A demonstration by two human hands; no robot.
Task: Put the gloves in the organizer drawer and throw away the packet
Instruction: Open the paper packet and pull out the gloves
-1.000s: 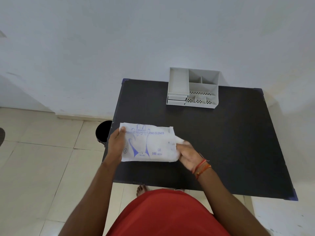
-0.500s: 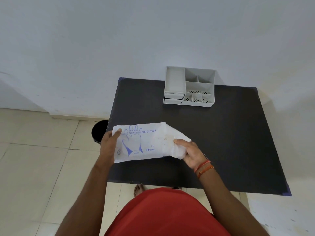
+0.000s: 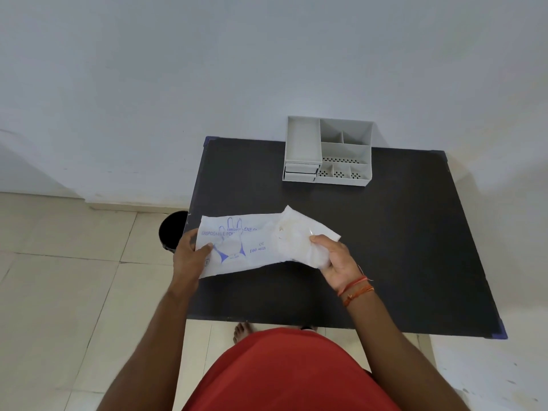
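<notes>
A white packet (image 3: 237, 244) with blue glove print is held just above the black table (image 3: 400, 247). My left hand (image 3: 189, 256) grips its left end. My right hand (image 3: 335, 259) grips a bundle of clear folded gloves (image 3: 299, 238) that sticks out of the packet's right end. The grey organizer (image 3: 327, 151) stands at the table's far edge against the wall. Its two small drawers (image 3: 301, 172) at the front left look shut.
A black bin (image 3: 172, 229) stands on the tiled floor by the table's left edge, partly hidden behind my left hand. A white wall rises behind the table. My bare foot (image 3: 241, 330) shows under the near edge.
My right hand has drawn the gloves further out of the packet toward the right. The packet's right end has lifted and opened. My left hand still holds the left end.
</notes>
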